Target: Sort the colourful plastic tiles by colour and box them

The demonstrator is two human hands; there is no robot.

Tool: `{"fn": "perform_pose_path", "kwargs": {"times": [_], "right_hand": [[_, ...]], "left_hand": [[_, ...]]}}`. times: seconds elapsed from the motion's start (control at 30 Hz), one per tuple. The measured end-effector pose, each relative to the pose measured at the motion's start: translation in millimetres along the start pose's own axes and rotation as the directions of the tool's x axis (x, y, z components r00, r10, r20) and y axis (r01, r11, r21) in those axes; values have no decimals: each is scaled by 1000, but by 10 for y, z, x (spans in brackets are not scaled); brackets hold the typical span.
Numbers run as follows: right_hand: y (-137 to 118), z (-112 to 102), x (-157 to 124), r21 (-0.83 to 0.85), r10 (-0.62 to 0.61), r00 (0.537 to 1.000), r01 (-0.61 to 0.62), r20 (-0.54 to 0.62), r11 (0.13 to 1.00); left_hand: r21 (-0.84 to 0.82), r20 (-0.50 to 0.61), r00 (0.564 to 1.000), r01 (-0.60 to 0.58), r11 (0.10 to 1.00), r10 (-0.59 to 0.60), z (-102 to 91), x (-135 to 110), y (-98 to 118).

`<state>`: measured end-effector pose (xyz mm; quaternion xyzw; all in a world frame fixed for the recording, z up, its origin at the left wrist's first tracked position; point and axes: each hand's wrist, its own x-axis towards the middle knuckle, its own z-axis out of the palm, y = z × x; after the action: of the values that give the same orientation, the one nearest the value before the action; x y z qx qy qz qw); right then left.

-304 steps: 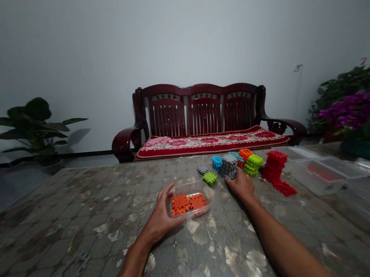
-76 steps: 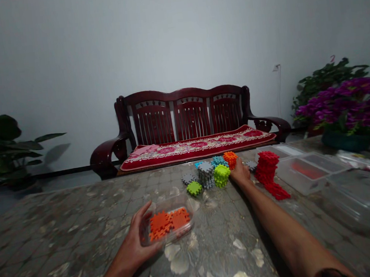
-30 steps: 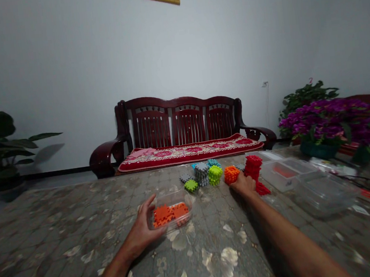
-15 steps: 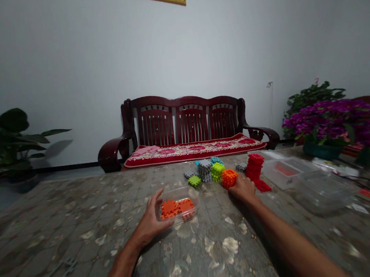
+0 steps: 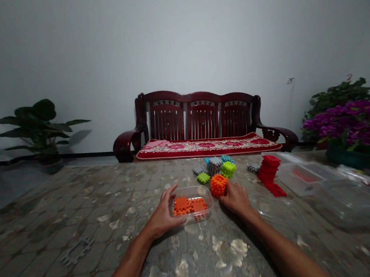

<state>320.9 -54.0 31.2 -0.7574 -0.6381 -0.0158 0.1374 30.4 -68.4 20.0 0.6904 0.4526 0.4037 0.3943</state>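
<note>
My left hand (image 5: 164,215) grips the left end of a clear plastic container (image 5: 209,210), thumb on the near side and fingers at the far side. Flat orange puzzle-edged pieces (image 5: 181,204) lie inside it. Just right of the container, my right hand (image 5: 236,198) is closed on an orange block (image 5: 219,185) with knobbly sides, which looks like stacked puzzle pieces. Its fingertips are partly hidden behind the block. Beyond stand a lime green block (image 5: 228,169), a grey block (image 5: 215,166) and a flat green piece (image 5: 204,179).
A red stack (image 5: 269,169) stands to the right, with red pieces at its foot. Farther right are clear plastic boxes (image 5: 298,179) and purple flowers (image 5: 351,121). A grey frame-shaped piece (image 5: 77,251) lies at the left on the patterned tablecloth. A wooden bench (image 5: 189,116) is behind the table.
My right hand has brought the orange block leftward and nearer, from beside the green block to the container's right end. My left hand stays on the container. The view has turned slightly left.
</note>
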Motion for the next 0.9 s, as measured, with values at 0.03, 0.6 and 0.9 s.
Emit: {"fn": "perform_pose_path", "kwargs": {"times": [0.03,0.6,0.9], "right_hand": [[0,18,8,10,-4,1000,4,-4,1000],[150,117,-52,521,51,969,85,-241,849],[63,-248,230,494,-132,964,233,-230,838]], "left_hand": [[-7,2,1000,1,1000,-1,-1,2,-5],[-8,-7,1000,1,1000,-2,38,17,-105],[-30,5,1000,7,1000,-7,32,28,-100]]}}
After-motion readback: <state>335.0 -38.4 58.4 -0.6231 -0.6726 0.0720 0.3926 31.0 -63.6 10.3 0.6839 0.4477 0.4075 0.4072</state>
